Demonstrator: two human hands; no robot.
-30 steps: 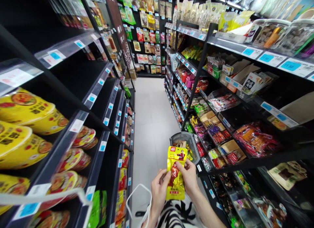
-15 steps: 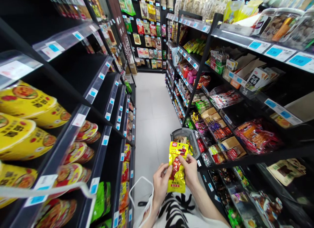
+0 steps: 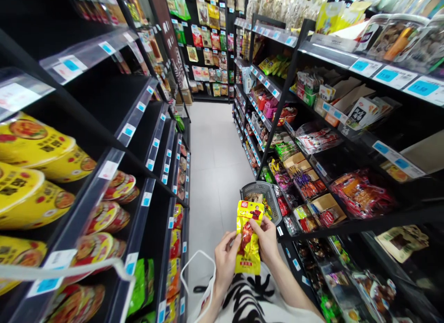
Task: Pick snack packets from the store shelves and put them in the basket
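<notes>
A yellow snack packet (image 3: 248, 256) with red print and a clear window is held upright in front of my body, its printed face toward me. My left hand (image 3: 226, 256) pinches its left edge with thumb and fingers. On the opposite edge, my right hand (image 3: 266, 239) grips the packet, with the thumb lying across its front. Just beyond the packet, a grey plastic basket (image 3: 275, 193) holds packaged goods, partly hidden behind the packet and my right hand.
Shelves with yellow noodle tubs (image 3: 36, 140) and bowls (image 3: 120, 184) line the left. To the right, shelves carry snack packets (image 3: 360, 193) and clear jars (image 3: 398, 38). A grey tiled floor (image 3: 211, 152) runs between them toward hanging bags (image 3: 213, 36). A white cord (image 3: 69, 271) crosses the lower left.
The view has shifted very slightly, so the shelves and hands appear a little further left. Both hands keep the same hold on the packet.
</notes>
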